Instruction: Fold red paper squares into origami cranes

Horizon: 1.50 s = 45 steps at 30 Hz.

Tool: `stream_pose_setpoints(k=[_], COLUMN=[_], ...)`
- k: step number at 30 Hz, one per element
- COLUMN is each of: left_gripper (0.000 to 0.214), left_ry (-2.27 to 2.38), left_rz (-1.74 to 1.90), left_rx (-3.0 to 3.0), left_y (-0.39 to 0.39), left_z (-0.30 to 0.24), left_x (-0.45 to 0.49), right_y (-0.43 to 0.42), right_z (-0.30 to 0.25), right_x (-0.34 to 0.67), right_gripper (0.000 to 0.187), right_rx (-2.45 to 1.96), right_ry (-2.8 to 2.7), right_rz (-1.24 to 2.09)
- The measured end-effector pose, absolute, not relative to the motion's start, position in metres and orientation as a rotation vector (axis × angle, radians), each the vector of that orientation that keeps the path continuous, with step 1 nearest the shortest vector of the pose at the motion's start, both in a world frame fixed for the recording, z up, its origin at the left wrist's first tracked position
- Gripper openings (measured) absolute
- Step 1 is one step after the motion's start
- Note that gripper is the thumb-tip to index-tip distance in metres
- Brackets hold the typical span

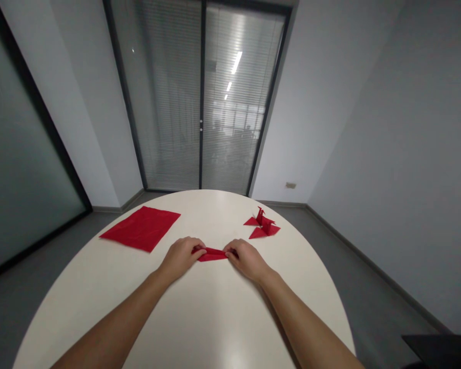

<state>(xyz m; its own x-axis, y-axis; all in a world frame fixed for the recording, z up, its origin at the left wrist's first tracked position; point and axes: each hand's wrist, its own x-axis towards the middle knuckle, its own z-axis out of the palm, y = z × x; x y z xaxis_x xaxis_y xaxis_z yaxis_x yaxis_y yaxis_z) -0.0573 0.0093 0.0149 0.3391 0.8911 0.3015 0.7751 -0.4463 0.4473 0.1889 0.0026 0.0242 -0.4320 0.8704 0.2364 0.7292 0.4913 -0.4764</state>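
A small folded piece of red paper (212, 254) lies on the white round table (200, 312) in front of me. My left hand (181, 256) pinches its left end with the fingers curled. My right hand (245, 258) pinches its right end the same way. The paper between the two hands is a narrow, flat, pointed shape resting on the tabletop.
A stack of flat red paper sheets (141, 227) lies at the table's far left. A finished red paper crane (263, 224) stands at the far right. Beyond the table are glass doors with blinds (202, 97), grey walls and a grey floor.
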Motion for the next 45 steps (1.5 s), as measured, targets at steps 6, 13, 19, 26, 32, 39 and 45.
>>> stream_pose_setpoints(k=[6,13,19,26,32,39,45], left_gripper=[0.017,0.020,0.017,0.019,0.021,0.021,0.019], left_ry=[1.513,1.350,1.449,1.465,1.491,1.496,1.469], left_rz=[0.767,0.754,0.781,0.876,0.888,0.928,0.912], left_rx=[2.334,2.536,2.524,2.415,2.282,2.107,2.133], left_y=[0.008,0.003,0.002,0.003,-0.002,-0.003,-0.001], left_z=[0.017,0.010,0.011,0.010,0.019,0.027,0.022], left_x=[-0.065,-0.049,-0.048,-0.051,-0.048,-0.046,-0.047], right_y=[0.003,0.001,0.001,0.003,0.001,0.000,0.007], right_z=[0.024,0.026,0.024,0.018,0.024,0.026,0.014], right_x=[0.190,0.185,0.183,0.190,0.191,0.190,0.192], right_gripper=[0.020,0.020,0.018,0.036,0.031,0.019,0.016], right_rx=[-1.323,-1.282,-1.251,-1.201,-1.138,-1.032,-1.097], right_ry=[-2.288,-2.293,-2.277,-2.266,-2.277,-2.236,-2.135], right_rz=[0.432,0.440,0.478,0.534,0.522,0.601,0.852])
